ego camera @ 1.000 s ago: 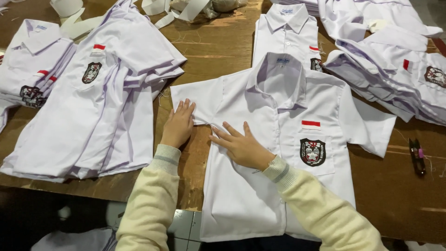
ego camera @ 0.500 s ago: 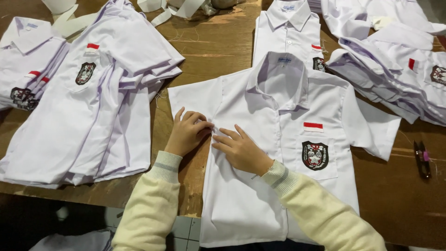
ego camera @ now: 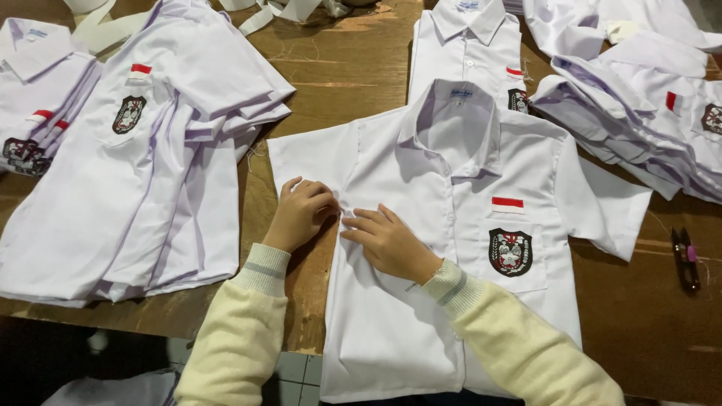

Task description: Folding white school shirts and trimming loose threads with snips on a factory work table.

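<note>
Head view — what is seen at the hands?

— The left hand (ego camera: 301, 213) is curled at the armpit seam of a white short-sleeved school shirt with a crest badge on its chest pocket (ego camera: 459, 225); its fingers (ego camera: 320, 197) are bent onto the cloth. Whether fabric is pinched between them cannot be told. The right hand (ego camera: 389, 242) is laid palm-down on the shirt front just beside the left hand, fingers spread and flat, nothing grasped.

— And where is that shirt found?

— It is spread face-up and buttoned on a brown wooden worktable (ego camera: 342, 75), collar away from the person, hem hanging over the near edge. Both sleeves are stretched outward. A small red-and-white flag patch (ego camera: 508, 204) is sewn above the pocket.

— What is placed around it?

— To the left, a stack of folded white shirts with the same badge (ego camera: 150, 173) is piled, with another stack of such shirts (ego camera: 34, 98) at the far left edge. Behind the collar, one more flat white shirt (ego camera: 466, 45) is partly covered. To the right, a heap of white shirts (ego camera: 639, 113) is spread. A small pair of thread snips (ego camera: 686, 258) is lying on the table near the right sleeve. Cream knitted sleeves (ego camera: 248, 331) are worn on both arms.
</note>
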